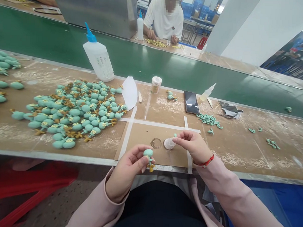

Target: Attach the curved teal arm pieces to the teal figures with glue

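My left hand pinches a small teal toy figure with a round head and a mustard-brown lower part, just over the table's front edge. My right hand is closed at the fingertips on a small teal piece, mostly hidden by the fingers. Right beside those fingertips stands a small white cup; whether the piece touches it I cannot tell. Between the hands, a ring-shaped mark shows on the cardboard. Small curved teal pieces lie in a heap beyond my right hand.
A large pile of similar figures covers the left. Behind it stands a white glue bottle with a blue nozzle. A tape roll, a phone and a small dropper bottle sit farther back. A co-worker sits across the green belt.
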Tool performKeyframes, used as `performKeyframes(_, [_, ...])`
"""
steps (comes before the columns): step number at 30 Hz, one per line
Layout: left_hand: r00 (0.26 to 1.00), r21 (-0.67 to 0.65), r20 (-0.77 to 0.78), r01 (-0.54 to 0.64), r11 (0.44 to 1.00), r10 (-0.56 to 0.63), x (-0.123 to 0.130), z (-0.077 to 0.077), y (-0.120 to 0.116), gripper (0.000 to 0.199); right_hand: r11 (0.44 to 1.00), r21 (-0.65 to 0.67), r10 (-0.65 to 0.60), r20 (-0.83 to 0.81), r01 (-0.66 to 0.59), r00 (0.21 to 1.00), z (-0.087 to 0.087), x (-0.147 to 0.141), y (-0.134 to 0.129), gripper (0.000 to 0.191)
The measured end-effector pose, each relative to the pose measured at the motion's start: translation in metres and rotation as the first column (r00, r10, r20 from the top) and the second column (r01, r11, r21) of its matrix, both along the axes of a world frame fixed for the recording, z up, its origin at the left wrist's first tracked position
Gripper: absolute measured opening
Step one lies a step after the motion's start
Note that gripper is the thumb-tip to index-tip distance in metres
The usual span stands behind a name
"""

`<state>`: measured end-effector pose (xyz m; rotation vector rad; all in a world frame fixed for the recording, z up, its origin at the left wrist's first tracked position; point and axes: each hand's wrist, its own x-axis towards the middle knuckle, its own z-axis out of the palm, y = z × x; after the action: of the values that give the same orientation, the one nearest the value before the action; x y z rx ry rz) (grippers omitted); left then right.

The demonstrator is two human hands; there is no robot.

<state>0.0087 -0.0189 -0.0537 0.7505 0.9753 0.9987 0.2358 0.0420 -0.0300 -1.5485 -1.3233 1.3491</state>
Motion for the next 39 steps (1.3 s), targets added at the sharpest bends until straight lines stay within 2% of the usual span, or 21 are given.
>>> performKeyframes(8, [1.0,0.001,-0.001,-0.027,1.0,0.027,0.002,-0.005,-0.002,0.036,0.999,0.041,0.021,0.006,-0.021,1.0,0.004,0.004,-0.002,0.036])
performKeyframes(13, [0.998,-0.007,0.019,-0.063,0.998,0.064,0.005,-0.002,-0.002,0.035,0.976,0.147,0.155,0.039,-0.159,0.987,0.015,0.013,-0.006,0.035])
performKeyframes(17, [0.997,-0.008,0.029,-0.077,0.997,0.077,0.007,-0.001,-0.001,0.031,0.955,0.037,0.289,0.132,-0.296,0.948,0.015,0.021,-0.007,0.036])
performKeyframes(21, [0.998,-0.009,0.032,-0.06,0.998,0.06,0.008,-0.003,-0.002,0.03,0.929,-0.077,0.371,0.22,-0.363,0.902,0.011,0.024,-0.004,0.032])
performKeyframes(30, [0.998,-0.018,0.032,-0.062,0.998,0.062,0.007,0.0,-0.003,0.028,0.919,-0.058,0.384,0.362,-0.391,0.849,0.014,0.02,0.0,0.031])
performKeyframes(39, [0.995,0.009,0.078,-0.065,0.998,0.064,0.009,0.0,-0.002,0.025,0.905,-0.096,0.417,0.388,-0.414,0.822,0.019,0.016,0.002,0.031])
